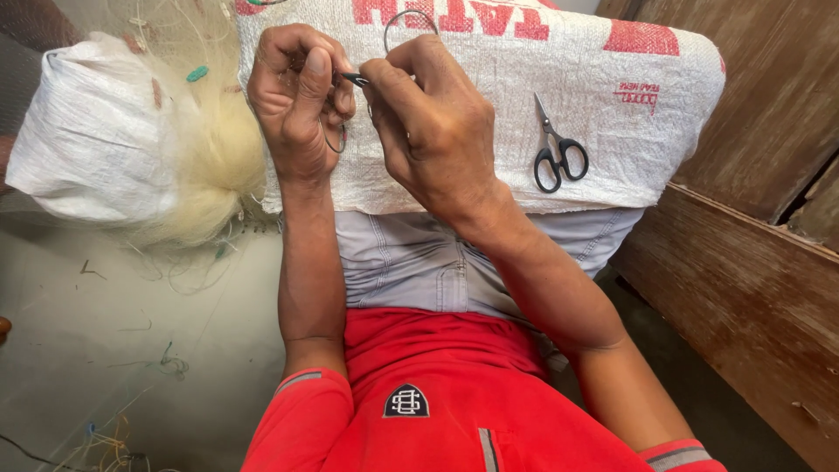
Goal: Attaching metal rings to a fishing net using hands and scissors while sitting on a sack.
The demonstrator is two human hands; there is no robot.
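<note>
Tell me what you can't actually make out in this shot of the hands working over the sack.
Head view only:
- The small dark piece pinched between left hand and right hand: fingers cover most of it, too small to identify.
- Thin wire loop: its lower ends vanish behind the right hand.
- Woven sack: top cut off by the frame edge.
- Pale netting: far part out of frame, strands blurred.
- Scissors: fully visible.

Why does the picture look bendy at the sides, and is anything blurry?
Head view: the wide lens curves the edges, so the wooden wall leans; light is soft and even, with no glare; both hands, left hand and right hand, and the scissors look sharp.
</note>
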